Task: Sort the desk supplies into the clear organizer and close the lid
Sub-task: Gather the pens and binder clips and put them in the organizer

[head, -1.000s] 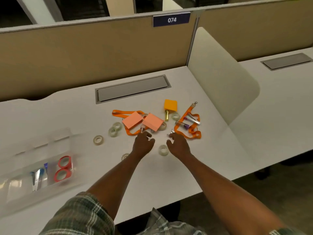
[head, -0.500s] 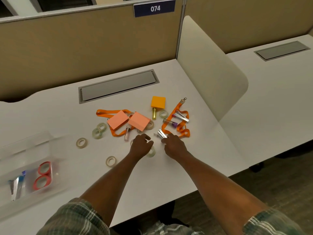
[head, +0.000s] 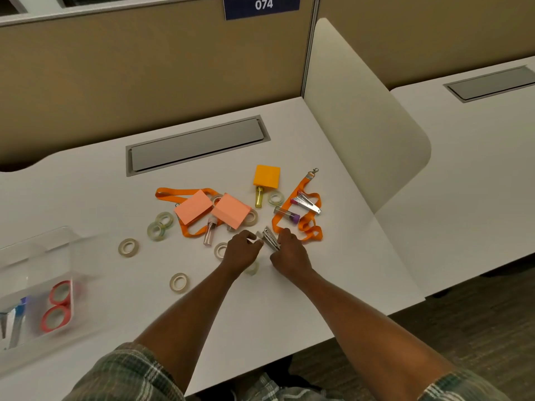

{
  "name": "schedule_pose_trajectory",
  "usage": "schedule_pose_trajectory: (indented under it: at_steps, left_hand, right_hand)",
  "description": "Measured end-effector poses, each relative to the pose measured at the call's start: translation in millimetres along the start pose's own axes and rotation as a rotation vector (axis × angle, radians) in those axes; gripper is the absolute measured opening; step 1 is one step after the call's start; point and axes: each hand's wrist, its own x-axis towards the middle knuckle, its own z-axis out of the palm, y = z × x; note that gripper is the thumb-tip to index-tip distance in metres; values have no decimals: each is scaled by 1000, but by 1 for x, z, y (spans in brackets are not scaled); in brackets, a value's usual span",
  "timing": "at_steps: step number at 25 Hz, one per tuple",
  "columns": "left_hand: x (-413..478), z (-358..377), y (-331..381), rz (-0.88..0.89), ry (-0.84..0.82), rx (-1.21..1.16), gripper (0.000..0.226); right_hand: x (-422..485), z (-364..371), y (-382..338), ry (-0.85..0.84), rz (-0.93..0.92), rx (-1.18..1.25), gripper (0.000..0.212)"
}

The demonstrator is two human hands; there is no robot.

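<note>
A silver metal tool [head: 269, 241] is held just above the white desk [head: 289, 308], in front of the scattered supplies. It is gripped by the right hand [head: 289, 254], whose fingers are curled round its lower part. The left hand [head: 241, 251] is brought up against the tool's other end with its fingers bent. Whether that end is pinched or only touched cannot be told. The clear organizer [head: 62, 235] is seen well apart at the left edge of the desk, blurred, with its top open. Two red tape rolls [head: 56, 306] are lain in one compartment, and blue and silver items [head: 13, 316], too blurred to name, in the one beside it. Behind the hands, two pink sticky-note pads [head: 212, 211] are laid over an orange lanyard [head: 185, 193], and a small clear tube [head: 210, 229] is placed just beside them. Further right, an orange pad [head: 266, 175] is rested on the end of a yellow tube [head: 259, 197]. A second orange lanyard [head: 308, 227] is looped near the right hand, and a purple-capped tube [head: 286, 214] and a second silver metal tool [head: 308, 202] are laid on it. Clear tape rolls [head: 128, 247] are scattered singly and in pairs across the desk, one partly hidden under the left wrist. A grey cable hatch [head: 197, 144] is set into the desk further back.
</note>
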Motion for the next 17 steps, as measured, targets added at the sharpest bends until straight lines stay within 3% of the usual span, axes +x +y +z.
schedule_pose_trajectory:
  at_steps: [4,7,13,17]
  left_hand:
    - [8,7,13,-95,40,-153,55]
    - [12,9,28,-152,-5,-369,56]
    - [27,15,42,-121,31,-467,51]
    - [33,14,47,-161,3,-505,51]
  right_hand:
    - [9,-7,-12,-108,284,542,31]
    - [9,-16,-16,-218,245,721,27]
    - [27,-40,-6,-211,-1,468,23]
    - [55,-66,14,204,-27,119,19]
